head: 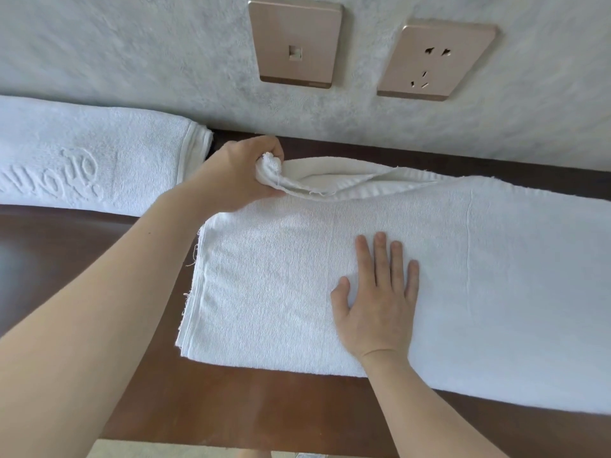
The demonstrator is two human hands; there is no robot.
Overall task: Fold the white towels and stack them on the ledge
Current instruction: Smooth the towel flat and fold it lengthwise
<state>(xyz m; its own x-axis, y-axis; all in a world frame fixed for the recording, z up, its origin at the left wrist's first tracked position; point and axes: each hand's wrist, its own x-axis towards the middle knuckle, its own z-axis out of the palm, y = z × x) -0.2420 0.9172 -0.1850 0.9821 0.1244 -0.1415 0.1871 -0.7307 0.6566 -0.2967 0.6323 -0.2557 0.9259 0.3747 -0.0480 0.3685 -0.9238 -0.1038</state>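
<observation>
Left hand pinches the white towel's far corner; right hand presses flat, fingers straight, on it; folded towel lies beside.

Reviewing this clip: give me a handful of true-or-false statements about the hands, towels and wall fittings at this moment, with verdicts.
1. The left hand grips a bunched corner of the towel being folded. True.
2. The right hand is lifted clear of that towel. False: it lies flat on it, fingers straight.
3. A second towel with embossed lettering lies on the ledge to the left, against the wall. True.
4. The two towels overlap. False: dark wood shows between them.
5. A plug is inserted in the power socket. False: its holes are empty.
6. Two bronze-coloured wall plates are mounted above the ledge, the data socket left of the power socket. True.
</observation>
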